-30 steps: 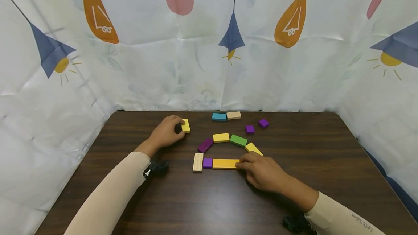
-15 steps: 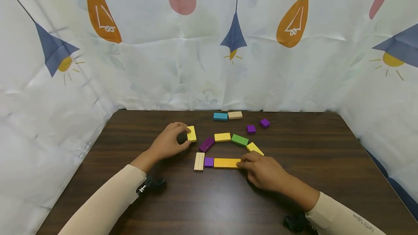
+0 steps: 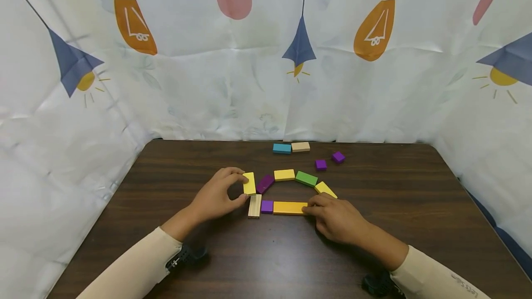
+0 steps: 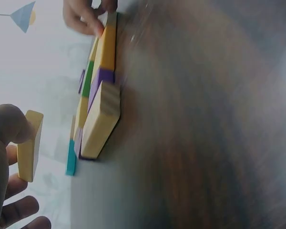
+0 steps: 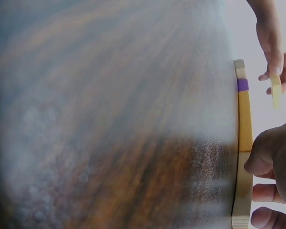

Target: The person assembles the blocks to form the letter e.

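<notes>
My left hand (image 3: 221, 194) pinches a flat yellow wooden block (image 3: 249, 184) between thumb and fingers. In the left wrist view this block stands raised above the tabletop. Just below it in the head view lies a plain wood block (image 3: 255, 206), followed to the right by a small purple block (image 3: 267, 206) and a long orange block (image 3: 290, 208). My right hand (image 3: 338, 218) is at the orange block's right end. There, in the right wrist view, its thumb and fingers lie on either side of another plain wood block (image 5: 242, 191), which my hand hides from the head camera.
Behind the row, a dark purple block (image 3: 265, 183), a yellow one (image 3: 284, 175), a green one (image 3: 306, 178) and another yellow one (image 3: 325, 189) form an arch. Farther back lie a blue block (image 3: 281, 148), a beige block (image 3: 300, 146) and two purple cubes (image 3: 320, 165).
My left hand has carried the yellow block toward me and to the right, from the far left to beside the dark purple block. My right hand has stayed in place.
</notes>
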Action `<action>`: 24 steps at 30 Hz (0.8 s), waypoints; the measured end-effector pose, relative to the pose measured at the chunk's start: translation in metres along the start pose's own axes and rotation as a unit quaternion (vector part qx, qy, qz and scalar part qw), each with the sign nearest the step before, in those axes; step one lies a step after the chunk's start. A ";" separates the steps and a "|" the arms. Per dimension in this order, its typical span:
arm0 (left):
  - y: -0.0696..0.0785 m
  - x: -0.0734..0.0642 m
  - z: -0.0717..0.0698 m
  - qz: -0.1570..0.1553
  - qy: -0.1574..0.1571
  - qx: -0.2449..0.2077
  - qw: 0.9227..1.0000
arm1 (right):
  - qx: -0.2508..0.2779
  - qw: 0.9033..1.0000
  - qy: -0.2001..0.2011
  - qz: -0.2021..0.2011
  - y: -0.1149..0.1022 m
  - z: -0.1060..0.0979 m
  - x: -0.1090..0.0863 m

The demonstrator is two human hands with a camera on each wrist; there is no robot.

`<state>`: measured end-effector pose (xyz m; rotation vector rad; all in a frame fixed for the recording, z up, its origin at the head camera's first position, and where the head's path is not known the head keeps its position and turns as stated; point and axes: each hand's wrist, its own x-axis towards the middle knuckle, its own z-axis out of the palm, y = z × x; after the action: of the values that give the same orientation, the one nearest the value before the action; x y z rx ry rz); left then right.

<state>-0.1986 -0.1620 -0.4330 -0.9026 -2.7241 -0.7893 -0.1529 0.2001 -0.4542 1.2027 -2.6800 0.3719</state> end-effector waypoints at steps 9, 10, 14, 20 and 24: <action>0.016 -0.018 0.003 0.022 0.007 0.001 1.000 | 0.002 1.000 -0.001 -0.001 0.000 -0.001 0.000; 0.018 -0.019 0.003 0.022 0.006 0.001 1.000 | 0.001 1.000 -0.002 -0.001 0.000 -0.001 0.000; 0.023 -0.025 0.006 0.024 0.006 0.001 1.000 | -0.001 1.000 -0.003 -0.001 0.000 -0.001 -0.001; 0.029 -0.035 0.010 0.024 0.002 -0.002 1.000 | 0.001 1.000 -0.002 -0.001 0.000 -0.001 -0.001; 0.032 -0.041 0.013 0.030 0.002 0.002 1.000 | 0.003 1.000 -0.001 0.000 0.001 0.000 0.000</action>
<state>-0.1462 -0.1544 -0.4429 -0.9752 -2.6806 -0.7737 -0.1531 0.2010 -0.4539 1.2052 -2.6834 0.3796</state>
